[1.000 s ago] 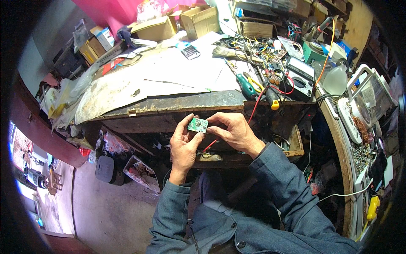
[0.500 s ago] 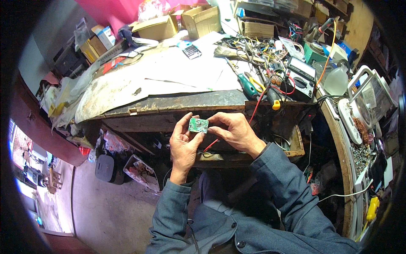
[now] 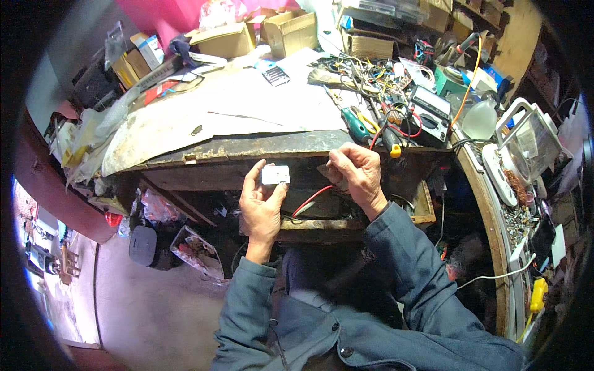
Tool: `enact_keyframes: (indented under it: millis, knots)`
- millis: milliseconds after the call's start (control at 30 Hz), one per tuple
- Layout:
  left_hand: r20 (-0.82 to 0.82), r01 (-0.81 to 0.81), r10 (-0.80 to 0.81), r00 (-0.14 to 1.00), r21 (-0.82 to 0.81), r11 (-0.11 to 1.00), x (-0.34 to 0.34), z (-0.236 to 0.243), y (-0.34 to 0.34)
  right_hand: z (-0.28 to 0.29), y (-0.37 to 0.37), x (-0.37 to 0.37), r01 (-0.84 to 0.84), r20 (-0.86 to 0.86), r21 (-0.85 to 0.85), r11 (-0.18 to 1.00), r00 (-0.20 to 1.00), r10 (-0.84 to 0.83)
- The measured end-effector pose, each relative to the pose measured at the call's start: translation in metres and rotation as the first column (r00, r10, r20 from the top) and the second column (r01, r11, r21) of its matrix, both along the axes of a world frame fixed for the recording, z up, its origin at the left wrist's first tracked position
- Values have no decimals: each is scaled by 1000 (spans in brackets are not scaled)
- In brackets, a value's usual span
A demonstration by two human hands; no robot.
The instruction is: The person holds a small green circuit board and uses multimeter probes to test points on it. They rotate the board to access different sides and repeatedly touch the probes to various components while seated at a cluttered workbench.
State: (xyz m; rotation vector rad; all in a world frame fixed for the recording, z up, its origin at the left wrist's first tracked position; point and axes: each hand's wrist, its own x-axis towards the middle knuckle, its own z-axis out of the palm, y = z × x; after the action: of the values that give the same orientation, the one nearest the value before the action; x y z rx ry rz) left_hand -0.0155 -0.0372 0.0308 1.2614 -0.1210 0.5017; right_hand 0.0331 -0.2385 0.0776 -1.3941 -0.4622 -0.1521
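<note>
Left hand (image 3: 262, 207) pinches small white block (image 3: 275, 175) before tabletop (image 3: 260, 144) edge; right hand (image 3: 357, 173) apart, fingers curled, can't tell if holding anything.

Strong white light lands on top of the table (image 3: 297, 141), and from here the big paper (image 3: 247, 105) shines so much that its middle looks plain white. The small white block (image 3: 272, 175) in the left hand (image 3: 261, 216) is washed out too. Under the table it is very dark, and things there are hard to see. More light glows low on the left, at a bright opening (image 3: 68, 300), and the floor (image 3: 154, 303) looks purple. Near the round black rim, straight things bend, like the wooden edge (image 3: 493, 247) on the right.
</note>
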Motion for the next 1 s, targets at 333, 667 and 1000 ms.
enact_keyframes:
  millis: [333,667,1000]
  knots:
    - [34,-51,51,998,-6,999,1,-2,-2,40,-80,-37,37,153,-819,572,976,156]
    - [14,-29,29,999,-2,1000,2,1,-1,-2,-101,-12,-188,-46,-922,339,922,384]
    - [25,-56,57,998,-10,998,2,-4,-3,-33,-55,6,257,194,-958,-126,907,373]
